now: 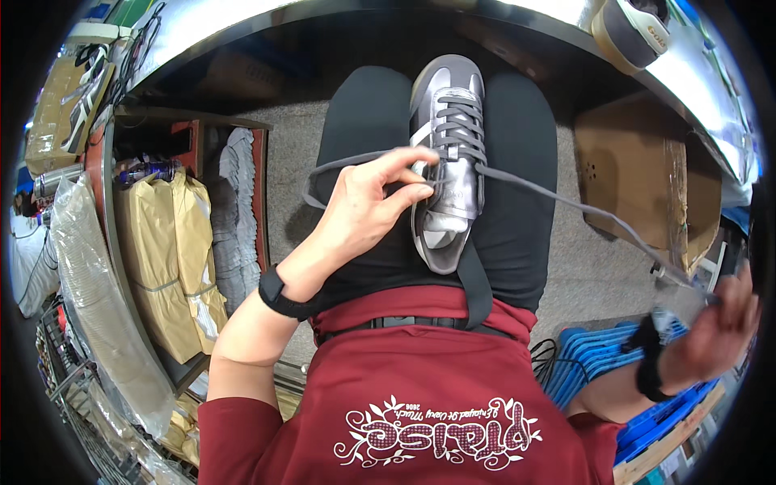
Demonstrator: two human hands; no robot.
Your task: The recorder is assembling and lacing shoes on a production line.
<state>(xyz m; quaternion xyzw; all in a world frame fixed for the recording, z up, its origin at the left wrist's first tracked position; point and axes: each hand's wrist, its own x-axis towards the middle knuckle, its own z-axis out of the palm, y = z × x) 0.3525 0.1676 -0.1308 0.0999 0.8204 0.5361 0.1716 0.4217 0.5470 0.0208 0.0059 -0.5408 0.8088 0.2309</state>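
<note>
From here the silver sneaker [461, 174], at the upper centre of the frame on the person's lap [525, 121], looks light and padded, probably firmer at the sole and slick-sided, so I'd steady it around the heel and take the limp grey lace [558, 194] near its tips. The left hand [368, 198] seems to pinch that lace, while the right hand [715, 335] — blurred at the right edge — appears closed on its far end. I count one sneaker, one lace, two hands — plus one shoe [626, 36] on the worktop [695, 105], upper right.
</note>
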